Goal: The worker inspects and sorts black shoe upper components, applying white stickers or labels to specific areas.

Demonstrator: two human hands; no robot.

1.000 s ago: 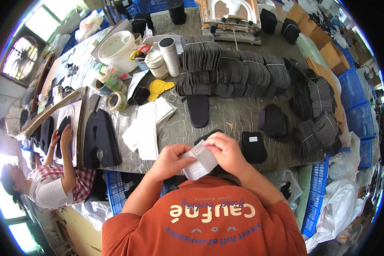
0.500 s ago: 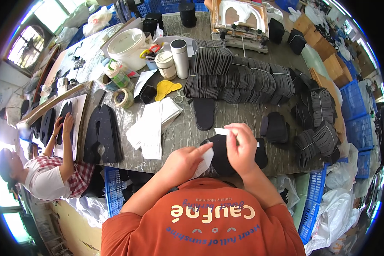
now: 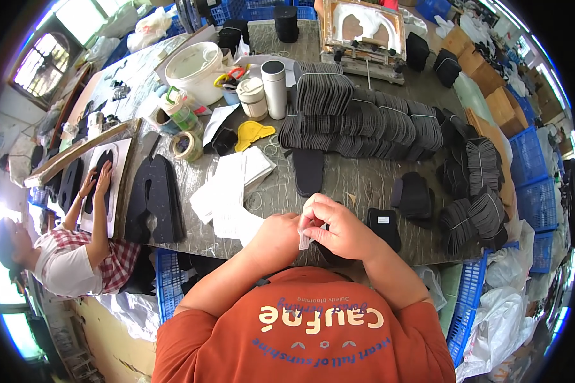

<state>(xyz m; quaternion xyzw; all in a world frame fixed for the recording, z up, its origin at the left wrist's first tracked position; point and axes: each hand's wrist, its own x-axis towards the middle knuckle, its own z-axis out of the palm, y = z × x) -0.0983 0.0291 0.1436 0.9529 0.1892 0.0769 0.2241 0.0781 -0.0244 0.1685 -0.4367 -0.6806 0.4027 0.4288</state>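
Close to the table's front edge my two hands meet. My left hand is closed, and a white paper sheet shows beside it. My right hand is closed with fingertips pinched against the left one. A small whitish paper strip sticks out below the right fingertips. Fingers hide most of it. Under my hands lies a black insole-shaped piece, largely covered. To its right rests a black piece bearing a small white label. Another black insole lies ahead, by the stacks.
Rows of bundled black insoles fill the table's middle, with more bundles at right. White sheets, a yellow piece, a tumbler and a bucket stand left. A co-worker's hands press a black piece.
My right hand has come left and down to meet my left hand. The white label it held over the black piece is no longer visible there. The left hand has moved slightly left.
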